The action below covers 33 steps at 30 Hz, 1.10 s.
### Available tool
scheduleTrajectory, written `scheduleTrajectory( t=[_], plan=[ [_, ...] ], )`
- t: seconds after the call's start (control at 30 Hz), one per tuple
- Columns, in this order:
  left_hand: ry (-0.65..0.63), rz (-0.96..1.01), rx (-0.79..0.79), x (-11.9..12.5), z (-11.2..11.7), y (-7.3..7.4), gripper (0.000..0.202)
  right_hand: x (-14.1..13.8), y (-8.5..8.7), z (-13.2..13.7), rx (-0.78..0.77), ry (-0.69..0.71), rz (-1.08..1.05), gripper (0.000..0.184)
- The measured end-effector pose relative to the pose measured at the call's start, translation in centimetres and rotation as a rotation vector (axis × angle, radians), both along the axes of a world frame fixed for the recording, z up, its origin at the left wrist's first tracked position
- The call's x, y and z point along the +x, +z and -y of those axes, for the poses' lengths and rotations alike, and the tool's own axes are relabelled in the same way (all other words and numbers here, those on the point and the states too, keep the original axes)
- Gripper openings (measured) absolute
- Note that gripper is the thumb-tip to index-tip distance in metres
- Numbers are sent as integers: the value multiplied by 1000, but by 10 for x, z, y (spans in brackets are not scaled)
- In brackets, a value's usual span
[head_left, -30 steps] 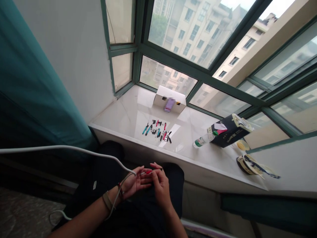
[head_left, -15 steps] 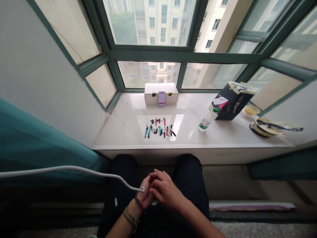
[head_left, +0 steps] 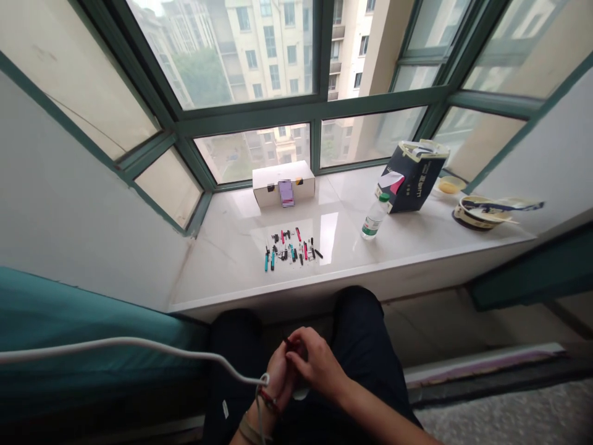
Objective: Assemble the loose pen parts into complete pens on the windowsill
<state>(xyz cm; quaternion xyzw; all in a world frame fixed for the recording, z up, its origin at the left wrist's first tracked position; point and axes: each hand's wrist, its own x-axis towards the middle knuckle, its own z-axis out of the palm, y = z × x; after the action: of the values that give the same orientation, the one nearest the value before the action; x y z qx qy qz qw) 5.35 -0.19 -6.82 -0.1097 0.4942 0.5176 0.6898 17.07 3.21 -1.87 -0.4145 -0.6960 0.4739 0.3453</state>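
Over my lap my two hands meet, fingers curled together. My left hand (head_left: 279, 372) is closed around a small dark pen-like piece (head_left: 286, 341), whose end pokes out above the fingers. My right hand (head_left: 319, 363) pinches at the same piece, thumb and fingertips bent over it; most of it is hidden by the fingers. A white cable (head_left: 185, 351) comes in from the left and ends in a loop at my left wrist. On the sill ahead lie several small pen-like parts (head_left: 293, 252) in teal, red and black, beyond the reach of both hands.
A white box (head_left: 266, 194) with a purple packet (head_left: 286, 194) against its front stands by the window. To the right are a green-capped bottle (head_left: 373, 219), a dark paper bag (head_left: 412, 182) and a paper bowl (head_left: 477, 216). The white sill (head_left: 222, 272) ends in front of my knees.
The view has tilted and turned a little to the right. My hands stay together over my lap; the right fingers have shifted on the small piece, now showing a dark tip.
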Motion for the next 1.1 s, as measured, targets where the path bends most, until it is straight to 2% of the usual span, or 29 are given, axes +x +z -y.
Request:
scheduleTrajectory(
  t=[0.1, 0.23, 0.3, 0.4, 0.53, 0.6, 0.67, 0.73, 0.83, 0.9, 0.97, 1.03, 1.1],
  plan=[
    [-96, -140, 66, 4, 3, 1, 25, -3, -6, -3, -125, -93, -68, 25],
    [-192, -146, 103, 8, 0, 5, 34, -4, -19, -15, -386, -129, -253, 30],
    [-201, -119, 93, 8, -3, 8, 31, -3, -26, -26, -516, -152, -330, 37],
    [-209, -81, 60, 7, -7, 10, 23, -3, -35, -50, -590, -162, -384, 45],
    [-204, -34, 37, 4, -8, 11, 22, -11, -56, -94, -558, -219, -345, 48],
    [-180, -36, 51, 1, -8, 10, 22, -20, -70, -118, -530, -276, -253, 47],
    [-149, -55, 63, -3, -7, 8, 21, -33, -81, -142, -483, -274, -141, 41],
    [-125, -59, 67, -7, -5, 6, 21, -49, -85, -165, -399, -258, -17, 33],
    [-91, -40, 56, -14, -2, 3, 21, -72, -78, -193, -233, -239, 140, 28],
    [-57, -37, 37, -17, -2, 3, 21, -86, -72, -205, -182, -243, 205, 29],
    [-5, -41, 25, -21, -2, 5, 21, -96, -68, -209, -196, -265, 222, 34],
    [46, -44, 27, -25, -4, 8, 21, -101, -68, -205, -196, -292, 198, 38],
    [71, -41, 32, -30, -6, 9, 21, -100, -71, -196, -119, -297, 168, 41]
  ],
)
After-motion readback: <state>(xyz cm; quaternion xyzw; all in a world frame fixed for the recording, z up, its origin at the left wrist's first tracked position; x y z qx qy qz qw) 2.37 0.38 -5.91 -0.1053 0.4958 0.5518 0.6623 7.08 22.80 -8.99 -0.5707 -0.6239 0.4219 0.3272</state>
